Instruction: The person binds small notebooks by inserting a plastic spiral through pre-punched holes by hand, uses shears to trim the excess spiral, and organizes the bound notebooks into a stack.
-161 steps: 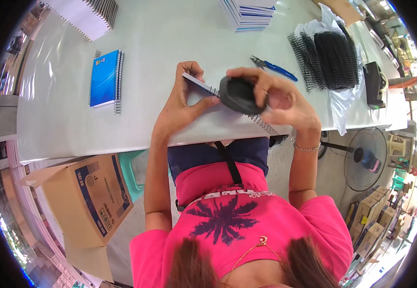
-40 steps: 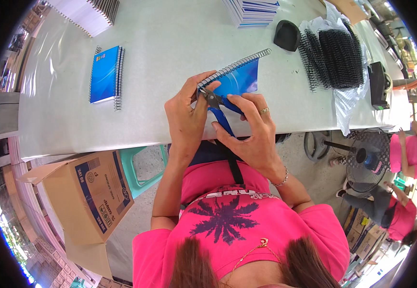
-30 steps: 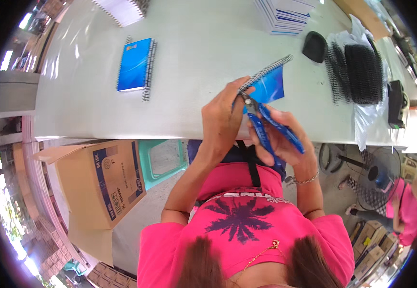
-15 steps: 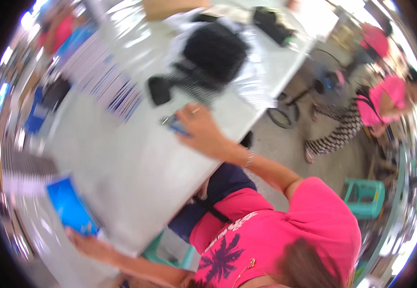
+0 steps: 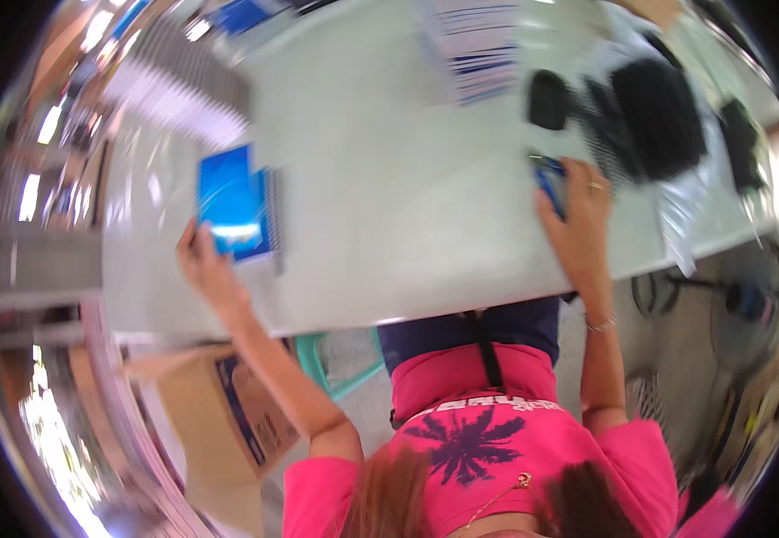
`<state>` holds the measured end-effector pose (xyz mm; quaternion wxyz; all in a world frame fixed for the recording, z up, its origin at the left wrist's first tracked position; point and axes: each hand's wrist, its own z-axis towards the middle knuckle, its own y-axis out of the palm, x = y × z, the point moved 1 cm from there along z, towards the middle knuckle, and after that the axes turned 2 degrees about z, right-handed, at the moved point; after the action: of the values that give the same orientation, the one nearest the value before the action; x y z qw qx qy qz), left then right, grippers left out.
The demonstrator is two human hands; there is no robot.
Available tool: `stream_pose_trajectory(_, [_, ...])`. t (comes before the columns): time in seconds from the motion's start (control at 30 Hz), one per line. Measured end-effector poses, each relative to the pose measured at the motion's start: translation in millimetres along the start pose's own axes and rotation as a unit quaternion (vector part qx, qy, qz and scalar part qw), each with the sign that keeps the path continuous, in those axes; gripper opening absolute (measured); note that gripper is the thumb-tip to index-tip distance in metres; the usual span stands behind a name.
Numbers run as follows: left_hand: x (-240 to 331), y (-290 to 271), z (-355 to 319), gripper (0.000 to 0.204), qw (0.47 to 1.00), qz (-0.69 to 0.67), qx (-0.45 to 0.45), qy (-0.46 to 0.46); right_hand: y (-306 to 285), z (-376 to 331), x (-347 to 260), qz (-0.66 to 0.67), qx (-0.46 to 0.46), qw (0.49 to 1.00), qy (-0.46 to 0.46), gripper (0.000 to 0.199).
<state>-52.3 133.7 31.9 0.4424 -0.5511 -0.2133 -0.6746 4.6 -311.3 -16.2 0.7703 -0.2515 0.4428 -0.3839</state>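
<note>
My left hand (image 5: 216, 273) is at the lower left corner of a blue-covered notebook (image 5: 226, 184), thumb and fingers closed on its edge. Partly under it lies another blue notebook (image 5: 268, 211) with a dark spiral binding along its right side. My right hand (image 5: 579, 224) rests on the table's right part, wrapped round small pliers (image 5: 548, 184) with blue handles. Their metal tip points away to the left. Beyond that hand lie a small black object (image 5: 548, 100) and a heap of black spiral coils (image 5: 658, 121) on white plastic.
A tall stack of spiral notebooks (image 5: 179, 103) stands at the table's far left. Another stack with white and blue edges (image 5: 475, 54) is at the far middle. Below the table are a cardboard box (image 5: 219, 412) and a green stool (image 5: 340, 363). A fan (image 5: 744, 300) stands at right.
The view has turned and shifted left, so the table's front edge now runs nearly level. My left hand stays at the blue notebook; my right still holds the pliers.
</note>
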Motion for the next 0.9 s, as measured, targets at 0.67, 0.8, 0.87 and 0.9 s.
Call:
stream_pose_trajectory(0.67, [-30.0, -12.7, -9.0, 0.030, 0.983, 0.165, 0.028, 0.073, -23.0, 26.1, -15.6, 0.076, 0.030, 0.996, 0.020, 0.033])
stream_pose_trajectory(0.8, [-31.3, -3.1, -11.9, 0.033, 0.975, 0.204, 0.026, 0.086, -58.6, 89.6, -2.4, 0.167, 0.102, 0.980, -0.018, 0.026])
stream_pose_trajectory(0.87, [-30.5, -6.6, -13.7, 0.034, 0.980, 0.194, 0.018, 0.051, -66.7, 124.4, 2.5, 0.267, 0.135, 0.954, -0.020, 0.025])
stream_pose_trajectory(0.9, [-32.9, -14.1, -13.6, 0.033, 0.980, 0.188, 0.019, 0.056, -71.4, 141.6, -13.2, 0.278, 0.171, 0.945, -0.035, 0.026])
